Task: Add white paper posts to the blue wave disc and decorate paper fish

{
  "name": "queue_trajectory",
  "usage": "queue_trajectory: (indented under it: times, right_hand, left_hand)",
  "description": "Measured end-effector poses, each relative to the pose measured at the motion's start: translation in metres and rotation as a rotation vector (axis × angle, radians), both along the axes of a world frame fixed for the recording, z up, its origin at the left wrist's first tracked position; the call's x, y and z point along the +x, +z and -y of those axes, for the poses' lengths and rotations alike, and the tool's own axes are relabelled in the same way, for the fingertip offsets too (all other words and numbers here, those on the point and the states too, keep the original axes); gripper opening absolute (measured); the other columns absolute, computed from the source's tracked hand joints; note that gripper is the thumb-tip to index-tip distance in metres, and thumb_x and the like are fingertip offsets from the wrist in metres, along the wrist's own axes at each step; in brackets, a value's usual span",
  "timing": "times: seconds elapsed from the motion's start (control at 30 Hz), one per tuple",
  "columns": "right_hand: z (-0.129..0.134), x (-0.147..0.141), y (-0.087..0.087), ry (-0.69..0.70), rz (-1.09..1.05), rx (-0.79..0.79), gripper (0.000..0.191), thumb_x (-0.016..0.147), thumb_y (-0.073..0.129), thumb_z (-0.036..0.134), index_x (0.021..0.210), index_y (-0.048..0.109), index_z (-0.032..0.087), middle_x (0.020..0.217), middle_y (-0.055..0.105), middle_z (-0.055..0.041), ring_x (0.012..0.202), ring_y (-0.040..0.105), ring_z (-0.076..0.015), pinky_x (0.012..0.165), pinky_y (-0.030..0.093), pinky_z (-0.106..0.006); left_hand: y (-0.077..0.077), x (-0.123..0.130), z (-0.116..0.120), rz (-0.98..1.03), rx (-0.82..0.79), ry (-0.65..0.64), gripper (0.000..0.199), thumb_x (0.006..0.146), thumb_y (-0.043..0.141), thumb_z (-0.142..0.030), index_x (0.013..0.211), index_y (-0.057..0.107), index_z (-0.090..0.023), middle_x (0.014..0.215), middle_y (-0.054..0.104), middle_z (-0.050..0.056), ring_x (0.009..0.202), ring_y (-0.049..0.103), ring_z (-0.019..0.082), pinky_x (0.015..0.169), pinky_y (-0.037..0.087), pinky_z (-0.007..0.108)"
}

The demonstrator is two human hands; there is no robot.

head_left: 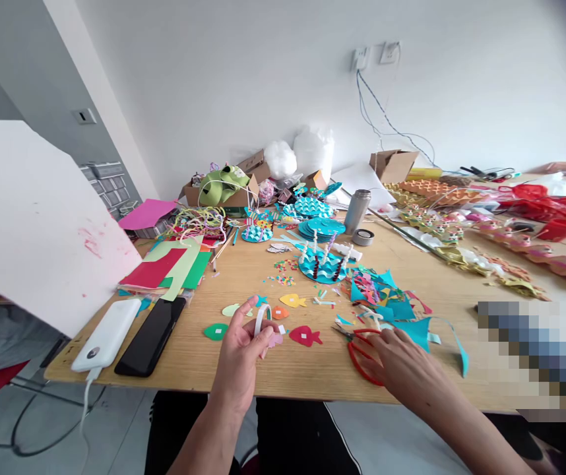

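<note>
My left hand (pixel 243 346) is closed around a roll of white tape (pixel 262 318), just in front of the paper fish. Near the right side of the fish, my right hand (pixel 386 349) has its fingers on the red handles of the scissors (pixel 366 364), whose blades point left. A red paper fish (pixel 305 336) lies between the hands, bearing a small white square. Green (pixel 216 331), orange (pixel 280 313) and yellow (pixel 293 300) fish lie around it. A pink fish (pixel 275 339) is partly hidden by my left hand.
A blue wavy disc (pixel 323 265) with upright twisted stems stands mid-table. Blue paper scraps (pixel 402 310) lie beyond my right hand. A black phone (pixel 150 338) and a white power bank (pixel 106 335) are at the left. A metal flask (pixel 357 211) stands further back.
</note>
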State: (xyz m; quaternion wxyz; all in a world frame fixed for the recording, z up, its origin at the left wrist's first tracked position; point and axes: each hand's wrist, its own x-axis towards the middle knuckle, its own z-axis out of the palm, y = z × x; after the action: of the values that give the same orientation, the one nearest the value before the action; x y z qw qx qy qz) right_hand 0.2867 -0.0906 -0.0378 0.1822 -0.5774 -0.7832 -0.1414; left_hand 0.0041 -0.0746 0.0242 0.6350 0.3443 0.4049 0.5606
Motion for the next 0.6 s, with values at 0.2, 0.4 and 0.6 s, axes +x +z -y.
queue_trajectory:
  times: [0.2,0.4,0.6]
  right_hand:
    - [-0.006,-0.061,0.047,0.038,-0.507,-0.207,0.025,0.091,0.048,0.034,0.08,0.066,0.02,0.078,0.065,-0.0056,0.069,0.059,-0.0176,0.061,0.045,-0.029]
    - [-0.022,-0.143,0.066,0.22,-1.116,-0.629,0.036,0.081,0.058,0.051,0.076,0.062,0.016,0.065,0.061,-0.0019,0.058,0.053,-0.0131,0.053,0.041,-0.024]
    - [-0.041,-0.158,0.064,0.238,-1.258,-0.696,0.043,0.074,0.059,0.059,0.069,0.056,0.017,0.059,0.053,0.0001,0.055,0.046,-0.0119,0.051,0.036,-0.024]
  left_hand:
    - [-0.002,-0.004,-0.001,-0.01,0.011,-0.013,0.072,0.072,0.074,-0.027,0.136,0.041,-0.02,0.083,0.069,0.004,0.07,0.061,0.014,0.071,0.047,0.03]
    - [0.0,-0.008,-0.002,-0.015,0.046,0.023,0.076,0.072,0.075,-0.03,0.138,0.039,-0.019,0.085,0.07,0.006,0.081,0.063,0.017,0.072,0.047,0.026]
    - [-0.006,-0.02,-0.008,-0.105,0.086,0.077,0.069,0.077,0.071,-0.041,0.136,0.042,-0.021,0.087,0.07,0.006,0.065,0.058,0.012,0.061,0.043,0.022]
